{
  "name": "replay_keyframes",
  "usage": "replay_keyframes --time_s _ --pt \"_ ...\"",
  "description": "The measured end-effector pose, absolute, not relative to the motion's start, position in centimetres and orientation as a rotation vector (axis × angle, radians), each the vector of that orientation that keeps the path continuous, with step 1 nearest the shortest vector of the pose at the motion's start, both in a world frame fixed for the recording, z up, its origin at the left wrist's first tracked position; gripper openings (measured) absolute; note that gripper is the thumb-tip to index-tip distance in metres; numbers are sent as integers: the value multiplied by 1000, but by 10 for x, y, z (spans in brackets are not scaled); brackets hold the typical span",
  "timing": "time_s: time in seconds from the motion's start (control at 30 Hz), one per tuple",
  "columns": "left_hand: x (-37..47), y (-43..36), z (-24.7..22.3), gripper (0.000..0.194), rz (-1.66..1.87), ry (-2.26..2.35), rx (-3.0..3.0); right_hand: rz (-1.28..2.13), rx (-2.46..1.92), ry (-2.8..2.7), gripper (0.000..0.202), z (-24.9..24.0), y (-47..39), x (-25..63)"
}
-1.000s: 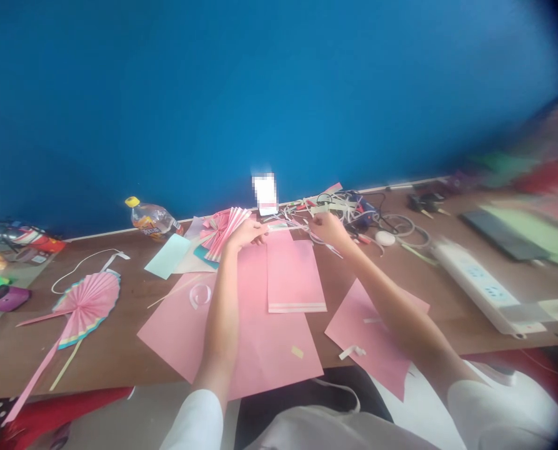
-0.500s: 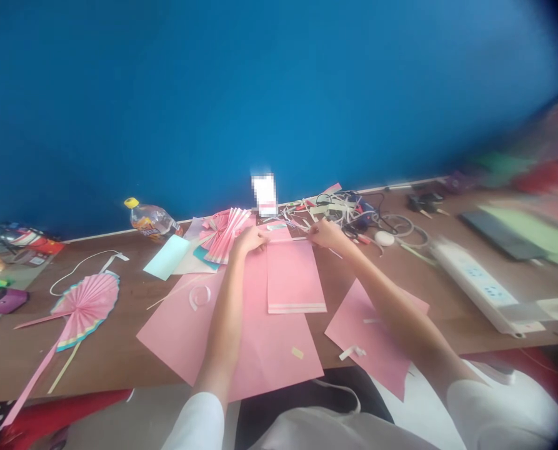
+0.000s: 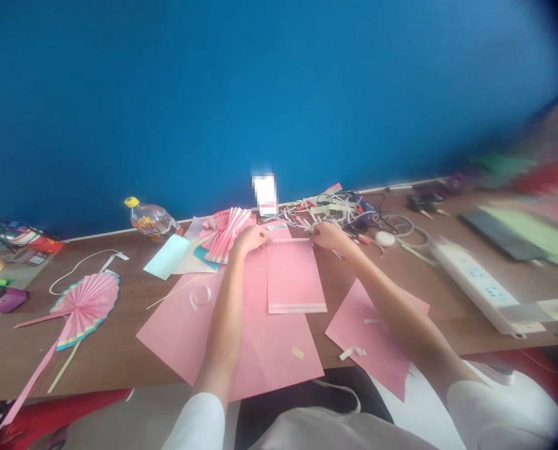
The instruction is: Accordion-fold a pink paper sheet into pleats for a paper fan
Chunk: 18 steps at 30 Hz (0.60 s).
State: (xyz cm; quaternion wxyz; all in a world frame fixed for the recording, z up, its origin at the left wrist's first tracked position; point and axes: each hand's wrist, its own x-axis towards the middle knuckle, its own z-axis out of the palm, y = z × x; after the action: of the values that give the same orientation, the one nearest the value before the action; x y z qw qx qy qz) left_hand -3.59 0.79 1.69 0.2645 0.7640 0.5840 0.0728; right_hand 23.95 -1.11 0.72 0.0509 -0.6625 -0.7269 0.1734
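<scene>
A narrow whitish strip (image 3: 290,240) lies along the far edge of a pink paper sheet (image 3: 295,275). My left hand (image 3: 251,240) pinches the strip's left end, and my right hand (image 3: 326,236) closes on its right end at the sheet's far right corner. Two pale bands cross the sheet near its near edge. Beneath it spreads a larger pink sheet (image 3: 269,350), with a curled white strip (image 3: 199,297) and a small yellowish piece (image 3: 298,353) on top. The fingertips are small, so their exact grip is hard to see.
Left of my hands are a pleated pink fan (image 3: 84,306), a plastic bottle (image 3: 152,220) and a light blue paper (image 3: 167,257). Paper scraps (image 3: 344,206) heap by the wall. On the right are another pink sheet (image 3: 372,344) and a white power strip (image 3: 480,284).
The strip now rests along the far edge of the pink sheet, and my right hand has shifted slightly right and nearer. My left hand stays almost in place.
</scene>
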Motion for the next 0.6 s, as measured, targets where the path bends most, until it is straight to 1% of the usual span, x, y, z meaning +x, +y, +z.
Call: replay_keyframes --time_s 0.13,0.23,0.47,0.6 --pt "-43 11 10 26 251 1397 2009 528 -2049 -2209 24 3 -11 240" --pt "-48 13 3 19 236 1341 1967 510 -2034 -2224 22 3 -12 240" --pt "-47 18 -9 20 170 1349 1914 566 -2038 -2209 18 0 -9 242" --pt "-45 19 -12 16 209 1377 1890 592 -2020 -2211 16 -3 -5 244"
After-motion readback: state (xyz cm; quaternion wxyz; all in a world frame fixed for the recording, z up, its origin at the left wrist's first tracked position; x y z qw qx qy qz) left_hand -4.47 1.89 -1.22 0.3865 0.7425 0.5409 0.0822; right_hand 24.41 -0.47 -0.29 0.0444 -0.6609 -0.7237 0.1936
